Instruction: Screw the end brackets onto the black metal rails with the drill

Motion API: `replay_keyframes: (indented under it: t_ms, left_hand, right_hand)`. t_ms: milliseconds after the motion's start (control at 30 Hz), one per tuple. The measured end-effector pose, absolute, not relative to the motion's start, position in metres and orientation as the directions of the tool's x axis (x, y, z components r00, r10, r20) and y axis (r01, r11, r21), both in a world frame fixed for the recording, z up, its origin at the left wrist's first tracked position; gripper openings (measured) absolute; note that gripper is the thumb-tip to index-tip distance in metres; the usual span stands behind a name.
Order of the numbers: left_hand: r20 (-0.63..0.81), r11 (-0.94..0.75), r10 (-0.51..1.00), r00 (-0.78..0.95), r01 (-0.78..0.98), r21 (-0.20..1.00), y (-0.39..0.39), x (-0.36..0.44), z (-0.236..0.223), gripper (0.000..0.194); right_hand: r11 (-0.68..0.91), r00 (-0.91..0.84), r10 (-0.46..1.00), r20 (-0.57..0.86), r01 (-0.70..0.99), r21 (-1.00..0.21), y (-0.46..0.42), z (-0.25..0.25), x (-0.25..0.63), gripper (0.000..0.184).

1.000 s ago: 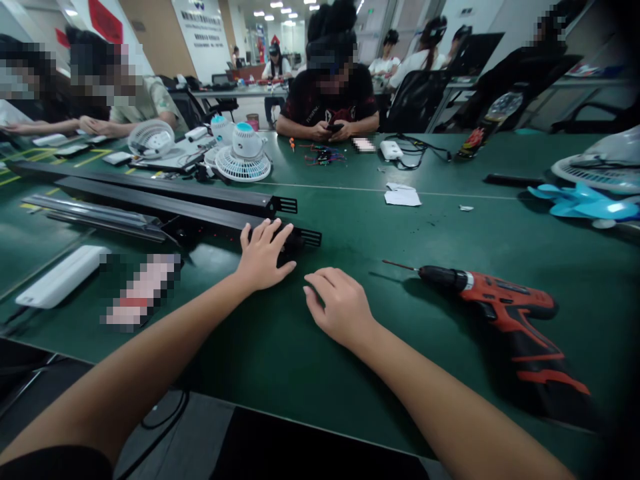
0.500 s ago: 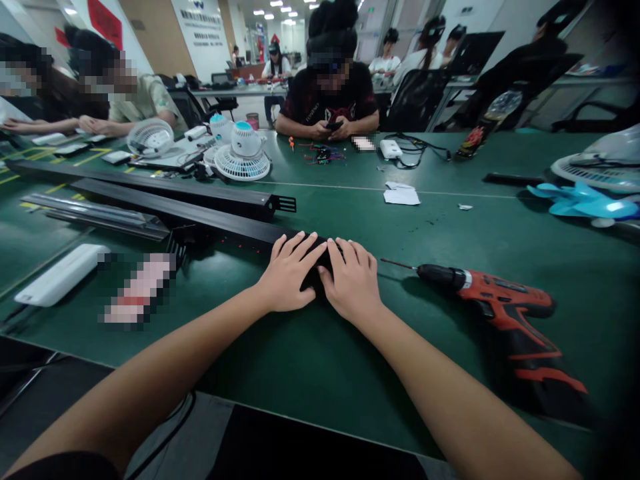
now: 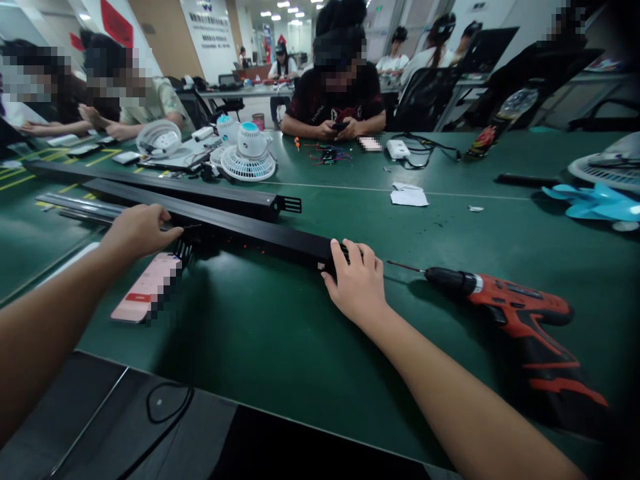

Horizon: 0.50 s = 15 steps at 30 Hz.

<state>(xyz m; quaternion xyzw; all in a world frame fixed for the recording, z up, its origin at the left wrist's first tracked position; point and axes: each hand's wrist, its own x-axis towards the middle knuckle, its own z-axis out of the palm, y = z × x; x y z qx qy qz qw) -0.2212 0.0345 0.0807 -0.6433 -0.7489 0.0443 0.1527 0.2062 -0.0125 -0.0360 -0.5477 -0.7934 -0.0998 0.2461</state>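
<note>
A long black metal bar lies slantwise on the green table. My right hand is wrapped over its near right end, thumb on the front side and fingers across the top. Farther left, my left hand hovers at the metal strips and a small black slotted bracket. Its fingers are bent with the thumb held apart; the fingertips are partly hidden, and nothing shows in its grasp. Behind runs a second black bar with a slotted end. To the right rests a red and black cordless drill, bit pointing left.
A phone lies near the left forearm, which partly covers a white device. White fan parts, paper scraps, blue fan blades and a bottle are on the table. A person sits opposite.
The front black bar has shifted right under both hands. My right hand moved onto its end and stays there. My left hand left the bar's end and moved far left.
</note>
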Motion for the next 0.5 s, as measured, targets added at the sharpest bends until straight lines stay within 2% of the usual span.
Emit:
replay_keyframes:
  t_ms: [67, 167, 300, 500]
  left_hand:
    - [0.118, 0.157, 0.985, -0.129, 0.947, -0.279, 0.041, -0.233, 0.076, 0.045]
    - [0.049, 0.158, 0.987, -0.151, 0.961, -0.226, 0.046, -0.233, 0.071, 0.039]
    - [0.036, 0.135, 0.991, -0.13, 0.976, -0.172, 0.048, -0.226, 0.068, 0.038]
    - [0.018, 0.155, 0.988, -0.155, 0.961, -0.23, 0.054, -0.231, 0.069, 0.045]
  right_hand:
    - [0.385, -0.285, 0.823, 0.492, 0.916, -0.113, -0.013, -0.036, 0.206, 0.058]
    - [0.385, -0.286, 0.823, 0.49, 0.916, -0.112, -0.013, -0.036, 0.207, 0.06]
    - [0.397, -0.294, 0.813, 0.502, 0.911, -0.109, -0.012, -0.038, 0.208, 0.061]
    - [0.382, -0.282, 0.82, 0.498, 0.918, -0.109, -0.011, -0.036, 0.208, 0.054]
